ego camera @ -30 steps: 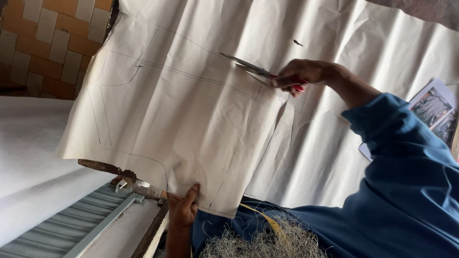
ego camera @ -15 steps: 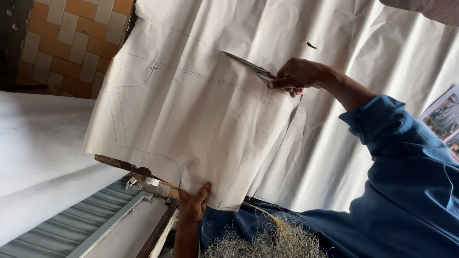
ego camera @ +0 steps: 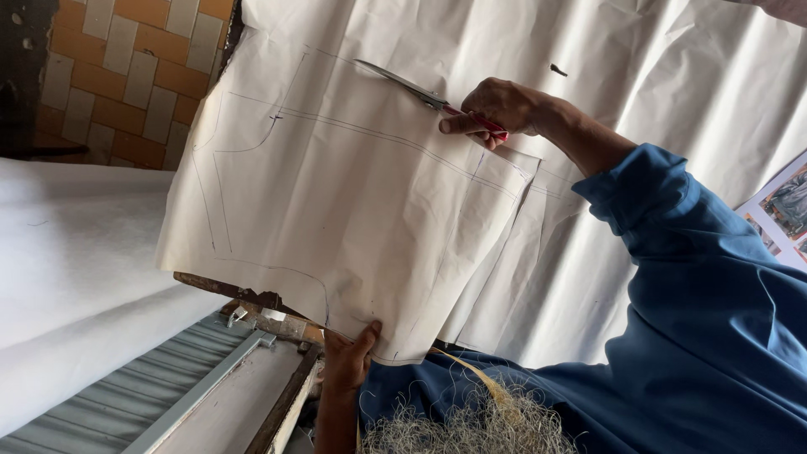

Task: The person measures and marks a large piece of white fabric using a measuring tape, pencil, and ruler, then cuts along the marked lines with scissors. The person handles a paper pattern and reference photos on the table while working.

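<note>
A large cream paper pattern (ego camera: 353, 202) with drawn pencil lines hangs between my hands. My right hand (ego camera: 496, 109) is closed on red-handled scissors (ego camera: 412, 84), whose blades lie along a double pencil line near the sheet's upper edge. A cut runs from the hand down the sheet's right side, where the paper parts. My left hand (ego camera: 349, 361) pinches the sheet's lower edge, thumb on top. My blue sleeve (ego camera: 672, 252) fills the right of the view.
A creased white sheet (ego camera: 656, 76) hangs behind the pattern. A white surface (ego camera: 76, 269) lies at the left, with a brown and grey tiled wall (ego camera: 126, 76) above it. Below are grey corrugated metal (ego camera: 101, 412) and a rusty wooden frame (ego camera: 261, 315). Printed pictures (ego camera: 786, 210) show at the right edge.
My right hand and the scissors have edged left along the drawn line. My left hand keeps its hold on the lower edge. The view has shifted slightly.
</note>
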